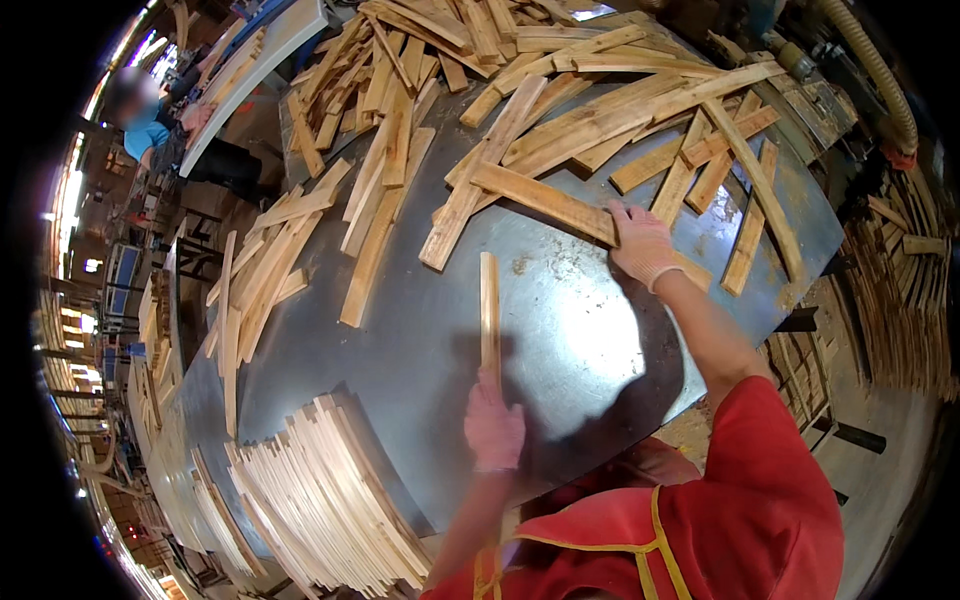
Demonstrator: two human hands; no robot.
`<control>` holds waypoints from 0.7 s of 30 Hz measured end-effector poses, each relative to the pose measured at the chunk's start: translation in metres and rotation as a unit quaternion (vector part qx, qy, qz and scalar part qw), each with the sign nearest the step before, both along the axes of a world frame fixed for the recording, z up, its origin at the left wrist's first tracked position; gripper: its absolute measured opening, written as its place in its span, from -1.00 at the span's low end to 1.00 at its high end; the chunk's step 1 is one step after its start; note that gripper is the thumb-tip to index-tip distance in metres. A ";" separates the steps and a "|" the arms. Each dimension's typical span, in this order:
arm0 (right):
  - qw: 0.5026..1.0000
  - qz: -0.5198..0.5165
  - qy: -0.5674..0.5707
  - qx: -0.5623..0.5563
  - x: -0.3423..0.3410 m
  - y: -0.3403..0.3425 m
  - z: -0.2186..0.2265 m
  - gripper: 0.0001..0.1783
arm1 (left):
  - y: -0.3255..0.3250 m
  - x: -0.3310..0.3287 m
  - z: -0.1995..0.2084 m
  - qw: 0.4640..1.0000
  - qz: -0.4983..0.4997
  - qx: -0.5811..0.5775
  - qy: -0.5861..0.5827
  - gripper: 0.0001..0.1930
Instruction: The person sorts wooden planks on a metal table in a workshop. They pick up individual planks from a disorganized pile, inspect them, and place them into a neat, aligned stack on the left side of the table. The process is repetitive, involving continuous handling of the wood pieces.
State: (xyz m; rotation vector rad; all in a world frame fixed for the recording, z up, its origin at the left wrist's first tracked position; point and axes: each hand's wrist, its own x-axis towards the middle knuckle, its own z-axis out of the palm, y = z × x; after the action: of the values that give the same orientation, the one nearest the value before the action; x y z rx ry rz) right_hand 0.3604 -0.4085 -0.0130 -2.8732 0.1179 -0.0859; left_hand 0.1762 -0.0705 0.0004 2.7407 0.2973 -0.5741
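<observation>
Left hand (pixel 494 428), gloved, closed around near end of a narrow wooden slat (pixel 489 305) lying on the steel table (pixel 560 340). Right hand (pixel 640 243), gloved, pressed flat on a longer board (pixel 545 200) at the edge of the loose slat pile (pixel 560 90). Stacked slats (pixel 320 500) lower left.

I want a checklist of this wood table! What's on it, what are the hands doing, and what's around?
Surface: grey metal table, dusty, bare in the middle.
Job's things: narrow wood strip held at its near end by the left hand; long plank under the right hand.
Clutter: loose planks heaped on the far side; neat stack of strips at the near left edge.
Grippers: both hands gloved.
Cables: nothing seen; one ribbed hose far right.
Surroundings: another person far left; wood piles on the right.
</observation>
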 end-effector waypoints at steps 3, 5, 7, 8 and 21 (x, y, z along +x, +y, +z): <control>0.949 0.016 0.177 0.262 -0.017 0.020 0.026 -0.22 | 0.044 -0.006 -0.007 0.981 0.146 -0.123 0.042 0.04; 0.700 0.039 0.285 0.653 -0.047 0.041 -0.003 -0.22 | 0.091 -0.041 -0.048 0.955 0.171 -0.240 -0.015 -0.03; 0.432 -0.034 0.318 0.843 -0.085 0.080 0.006 -0.25 | 0.114 -0.074 -0.042 0.950 0.207 -0.225 -0.053 -0.10; 0.399 -0.032 0.323 0.858 -0.096 0.096 -0.004 -0.25 | 0.124 -0.092 -0.038 0.959 0.207 -0.173 -0.089 -0.11; 0.850 0.375 0.267 0.255 -0.203 0.268 0.039 -0.32 | 0.213 -0.189 0.043 0.898 -0.079 0.269 -0.340 -0.19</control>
State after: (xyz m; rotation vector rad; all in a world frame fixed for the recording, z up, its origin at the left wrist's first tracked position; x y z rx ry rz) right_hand 0.1570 -0.1407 0.0261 -2.1388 -0.7554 0.7701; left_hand -0.0123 0.1430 0.0431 3.2844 0.0555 0.5379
